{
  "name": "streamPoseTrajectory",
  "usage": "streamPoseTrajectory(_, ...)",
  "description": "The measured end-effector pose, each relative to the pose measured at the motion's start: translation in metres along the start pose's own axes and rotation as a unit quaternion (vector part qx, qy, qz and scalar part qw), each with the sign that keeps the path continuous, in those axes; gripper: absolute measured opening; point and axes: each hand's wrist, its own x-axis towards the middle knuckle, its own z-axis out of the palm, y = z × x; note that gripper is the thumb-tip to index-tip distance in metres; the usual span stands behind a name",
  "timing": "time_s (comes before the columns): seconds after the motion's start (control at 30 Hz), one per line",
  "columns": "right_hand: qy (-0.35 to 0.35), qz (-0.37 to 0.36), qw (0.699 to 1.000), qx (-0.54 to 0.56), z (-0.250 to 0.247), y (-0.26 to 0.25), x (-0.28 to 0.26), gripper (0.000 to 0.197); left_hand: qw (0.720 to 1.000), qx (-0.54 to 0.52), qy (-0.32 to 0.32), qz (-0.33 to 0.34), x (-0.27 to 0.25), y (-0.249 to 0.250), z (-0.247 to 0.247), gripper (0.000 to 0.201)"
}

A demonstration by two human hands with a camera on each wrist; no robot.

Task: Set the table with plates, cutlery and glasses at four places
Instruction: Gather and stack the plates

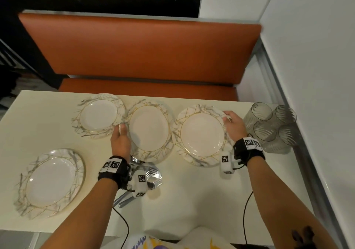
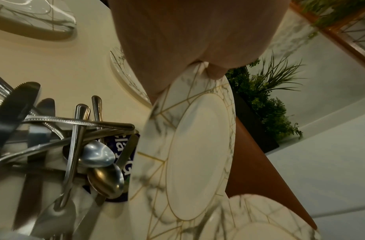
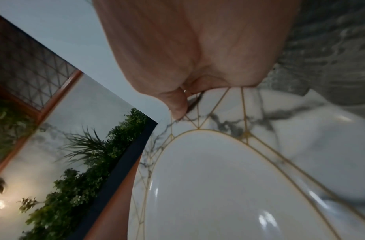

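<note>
Four marble-patterned plates with gold lines lie on the cream table (image 1: 192, 191). One plate (image 1: 98, 116) sits far left and another (image 1: 51, 181) near left. My left hand (image 1: 122, 128) pinches the left rim of the middle plate (image 1: 149, 129), thumb (image 2: 214, 71) on top; this plate (image 2: 198, 154) overlaps the cutlery pile. My right hand (image 1: 227, 117) grips the far right rim of the right plate (image 1: 201, 135), with its thumb (image 3: 177, 104) lying on the rim of that plate (image 3: 218, 186). Several ribbed grey glasses (image 1: 269, 125) stand clustered beside my right hand.
A heap of knives, forks and spoons (image 1: 151, 173) lies under my left wrist, seen close as cutlery (image 2: 75, 146) on a blue packet. An orange bench (image 1: 146, 51) runs behind the table. A white wall (image 1: 317, 76) borders the right side.
</note>
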Motion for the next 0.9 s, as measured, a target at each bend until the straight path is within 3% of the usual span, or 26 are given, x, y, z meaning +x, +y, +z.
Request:
streamPoseTrajectory(0.2,-0.014,0.049,0.997,0.065,0.038,-0.017,-0.006,0.030,0.997,-0.027,-0.042,-0.059,-0.005,0.001,0.002,0.022)
streamPoseTrajectory(0.33,-0.031,0.080,0.995,0.046,0.082,-0.028,-0.020,0.034,0.990,-0.047,-0.028,-0.128,0.011,0.003,-0.012,0.046)
streamPoseTrajectory(0.53,-0.044,0.119,0.992,0.017,0.166,-0.057,-0.045,0.037,0.983,-0.070,-0.013,-0.167,0.049,0.002,-0.054,0.049)
streamPoseTrajectory(0.67,-0.053,0.117,0.992,-0.003,0.225,-0.094,-0.057,0.042,0.981,-0.062,-0.003,-0.184,0.080,0.008,-0.095,0.052)
streamPoseTrajectory(0.8,-0.057,0.102,0.993,-0.018,0.287,-0.134,-0.067,0.043,0.981,-0.080,-0.002,-0.176,0.114,0.003,-0.145,0.071)
streamPoseTrajectory(0.9,-0.074,0.078,0.994,-0.017,0.334,-0.159,-0.071,0.044,0.989,-0.050,0.001,-0.138,0.136,0.007,-0.182,0.062)
